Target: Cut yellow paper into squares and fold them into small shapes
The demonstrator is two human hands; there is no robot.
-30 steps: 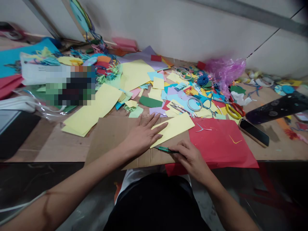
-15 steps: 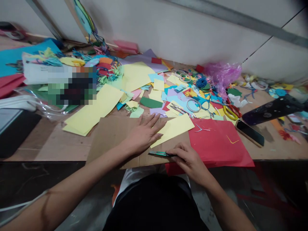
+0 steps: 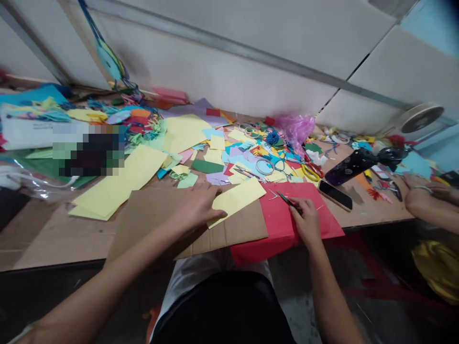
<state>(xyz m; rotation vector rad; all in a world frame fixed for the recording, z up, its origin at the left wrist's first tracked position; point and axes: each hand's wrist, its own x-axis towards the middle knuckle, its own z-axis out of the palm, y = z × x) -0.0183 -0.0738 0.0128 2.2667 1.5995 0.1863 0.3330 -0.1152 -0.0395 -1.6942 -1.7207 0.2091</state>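
My left hand [image 3: 199,206] lies flat, fingers spread, on a yellow paper strip [image 3: 238,198] that rests on a brown cardboard sheet [image 3: 150,215]. My right hand [image 3: 306,220] is closed around a small green-handled knife [image 3: 286,199], its blade pointing up and left over a red paper sheet [image 3: 283,222] that hangs over the table's front edge. The knife is to the right of the yellow strip and apart from it.
Coloured paper scraps, tape rings [image 3: 264,166], yellow-handled scissors [image 3: 311,171], a phone [image 3: 335,195] and a dark glue gun [image 3: 353,165] crowd the wooden table [image 3: 53,234]. Large yellow sheets [image 3: 118,184] lie left. Another person's hand [image 3: 425,198] rests at the right edge.
My right hand carried the knife from the yellow strip's near edge rightward onto the red sheet. The view swung right, bringing in another person's hand. My left hand stays on the strip.
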